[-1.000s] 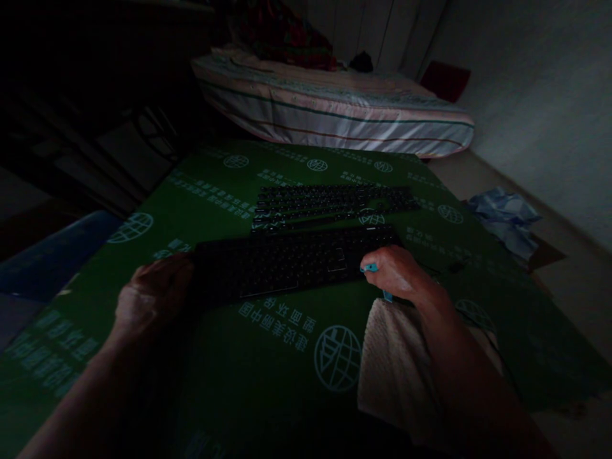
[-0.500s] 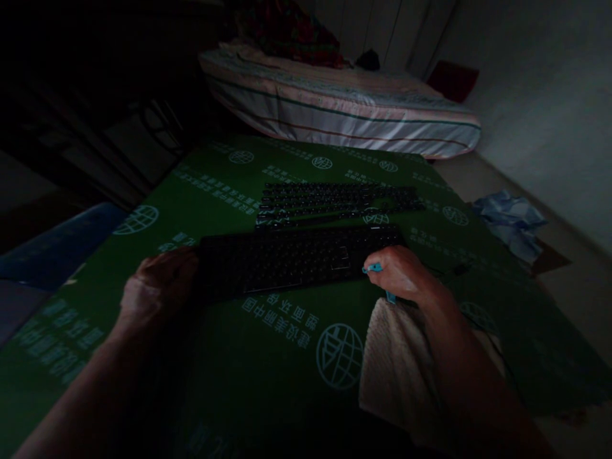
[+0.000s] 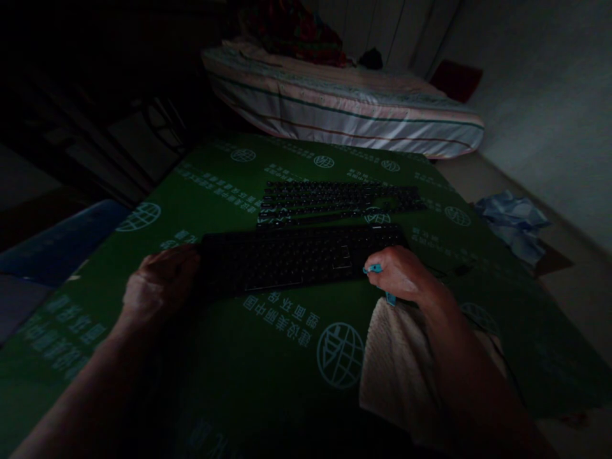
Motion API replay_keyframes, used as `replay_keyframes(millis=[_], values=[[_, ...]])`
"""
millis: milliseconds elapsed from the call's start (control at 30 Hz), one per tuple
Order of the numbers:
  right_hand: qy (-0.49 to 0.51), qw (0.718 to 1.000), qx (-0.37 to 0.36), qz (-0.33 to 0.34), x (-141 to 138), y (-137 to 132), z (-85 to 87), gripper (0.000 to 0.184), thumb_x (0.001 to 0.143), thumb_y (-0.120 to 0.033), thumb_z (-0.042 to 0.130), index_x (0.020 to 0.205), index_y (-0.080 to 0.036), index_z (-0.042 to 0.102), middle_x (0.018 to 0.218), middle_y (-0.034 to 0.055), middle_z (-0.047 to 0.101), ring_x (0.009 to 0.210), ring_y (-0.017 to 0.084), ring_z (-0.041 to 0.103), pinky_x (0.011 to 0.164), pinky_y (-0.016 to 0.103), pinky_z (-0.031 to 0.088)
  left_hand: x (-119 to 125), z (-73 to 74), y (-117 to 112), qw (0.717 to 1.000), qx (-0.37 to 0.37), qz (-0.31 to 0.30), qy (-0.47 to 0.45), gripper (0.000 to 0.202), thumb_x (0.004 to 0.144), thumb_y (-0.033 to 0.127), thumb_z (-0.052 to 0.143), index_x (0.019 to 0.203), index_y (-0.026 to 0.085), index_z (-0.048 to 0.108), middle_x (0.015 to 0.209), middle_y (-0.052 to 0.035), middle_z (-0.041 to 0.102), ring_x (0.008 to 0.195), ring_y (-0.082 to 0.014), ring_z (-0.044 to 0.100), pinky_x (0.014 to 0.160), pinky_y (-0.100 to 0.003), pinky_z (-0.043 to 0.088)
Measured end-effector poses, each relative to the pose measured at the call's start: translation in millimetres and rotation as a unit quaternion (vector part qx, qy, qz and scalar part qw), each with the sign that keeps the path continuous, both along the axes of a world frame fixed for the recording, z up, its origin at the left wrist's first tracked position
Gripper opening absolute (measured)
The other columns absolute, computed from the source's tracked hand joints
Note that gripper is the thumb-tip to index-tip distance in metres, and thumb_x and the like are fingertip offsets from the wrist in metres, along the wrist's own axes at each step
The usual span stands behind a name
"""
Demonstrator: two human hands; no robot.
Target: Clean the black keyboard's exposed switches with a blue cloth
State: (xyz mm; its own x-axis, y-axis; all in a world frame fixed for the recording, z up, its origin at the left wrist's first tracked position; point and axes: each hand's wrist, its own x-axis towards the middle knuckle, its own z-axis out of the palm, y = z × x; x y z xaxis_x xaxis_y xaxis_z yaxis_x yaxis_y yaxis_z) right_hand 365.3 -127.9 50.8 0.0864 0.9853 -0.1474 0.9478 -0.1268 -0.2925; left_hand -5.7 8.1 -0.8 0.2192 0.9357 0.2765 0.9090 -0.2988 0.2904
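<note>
Two hands [image 3: 161, 280] [image 3: 398, 273], one keyboard base [image 3: 287, 258]

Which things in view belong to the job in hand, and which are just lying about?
Seemingly part of the job:
black keyboard, left hand at its left end
blue tool in the right hand
keycaps set out in rows beyond

Seemingly just lying about:
beige cloth, use unclear
crumpled bluish bundle on the floor
red patterned cloth farther back

A black keyboard [image 3: 282, 261], rows of detached keycaps [image 3: 325, 190] and a beige towel [image 3: 394, 363] are borne by the green printed tabletop [image 3: 229, 213].
</note>
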Motion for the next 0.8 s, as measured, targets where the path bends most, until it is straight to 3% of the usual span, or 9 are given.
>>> replay_keyframes(millis=[167, 333, 667, 800], values=[[0.016, 1.0, -0.016, 0.008, 0.2, -1.5, 3.0, 0.021, 0.067, -0.014, 0.055, 0.072, -0.02, 0.074, 0.067, 0.0025, 0.071, 0.064, 0.015, 0.064, 0.059, 0.023, 0.04, 0.3, 2.7, 0.4, 1.0, -0.01, -0.014, 0.016, 0.053, 0.084, 0.043, 0.031, 0.109, 0.01, 0.064, 0.118, -0.0148, 0.062, 0.111, -0.0325, 0.055, 0.091, -0.045, 0.048], [0.058, 0.998, 0.0, -0.021, 4.0, -1.4, 1.4, 0.022, 0.069, -0.016, 0.055, 0.079, -0.019, 0.075, 0.065, 0.0015, 0.07, 0.057, 0.013, 0.062, 0.056, 0.022, 0.04, 0.5, 3.4, -1.8, 1.0, -0.007, -0.015, 0.015, 0.053, 0.083, 0.042, 0.03, 0.108, 0.01, 0.065, 0.118, -0.0142, 0.062, 0.111, -0.0332, 0.055, 0.091, -0.045, 0.049], [0.073, 0.997, -0.02, -0.018, 2.2, -1.9, 3.1, 0.019, 0.067, -0.016, 0.056, 0.074, -0.019, 0.074, 0.063, 0.001, 0.068, 0.058, 0.014, 0.062, 0.055, 0.022, 0.04, 3.9, 6.4, -3.9, 0.999, -0.03, 0.02, 0.0, 0.053, 0.083, 0.044, 0.032, 0.111, 0.013, 0.064, 0.12, -0.0108, 0.061, 0.113, -0.0304, 0.053, 0.096, -0.044, 0.045], [0.067, 0.997, -0.012, -0.022, 1.8, -1.7, 2.7, 0.018, 0.068, -0.016, 0.057, 0.074, -0.019, 0.074, 0.062, 0.0008, 0.068, 0.057, 0.013, 0.061, 0.053, 0.021, 0.039, 1.3, 4.0, -3.8, 1.0, -0.013, -0.001, -0.007, 0.051, 0.083, 0.043, 0.034, 0.11, 0.012, 0.064, 0.121, -0.012, 0.061, 0.113, -0.0308, 0.054, 0.097, -0.044, 0.045]])
